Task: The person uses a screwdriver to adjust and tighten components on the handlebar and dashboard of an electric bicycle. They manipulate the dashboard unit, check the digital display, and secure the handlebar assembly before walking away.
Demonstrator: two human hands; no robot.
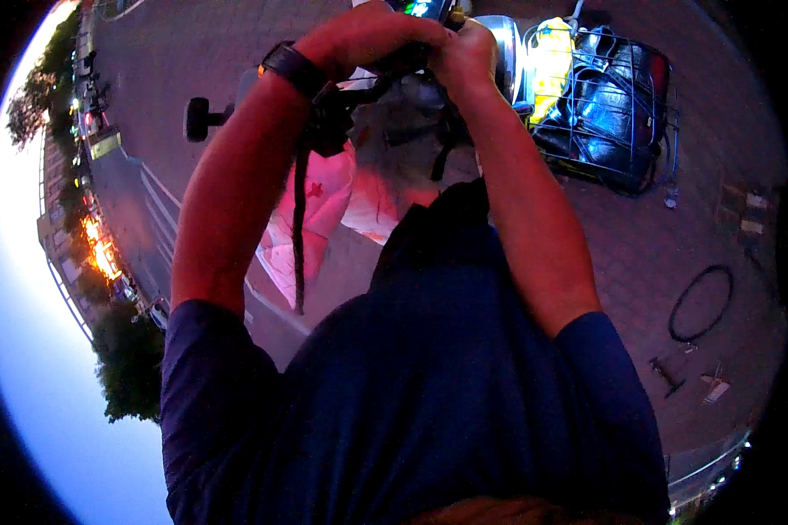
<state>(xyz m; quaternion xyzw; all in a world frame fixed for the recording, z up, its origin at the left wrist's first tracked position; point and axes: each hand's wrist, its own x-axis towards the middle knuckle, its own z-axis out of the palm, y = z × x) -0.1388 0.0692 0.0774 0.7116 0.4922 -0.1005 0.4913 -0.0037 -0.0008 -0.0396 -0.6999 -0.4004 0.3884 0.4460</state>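
Note:
Both my hands meet at the top of the head view, over the front of a two-wheeled vehicle. My left hand, with a black watch at its wrist, reaches across with fingers bent beside a small lit screen. My right hand is closed next to it, its fingers curled at the same spot. What the two hands grip is hidden behind them. Just right of my right hand is a rounded silvery part. Under my left forearm lie dark handlebar parts and a pink quilted cover.
A wire basket at right holds a shiny black bag and a yellow item. A black knob-like end sticks out left. On the paving lie a dark ring and small parts. Trees and lights line the left.

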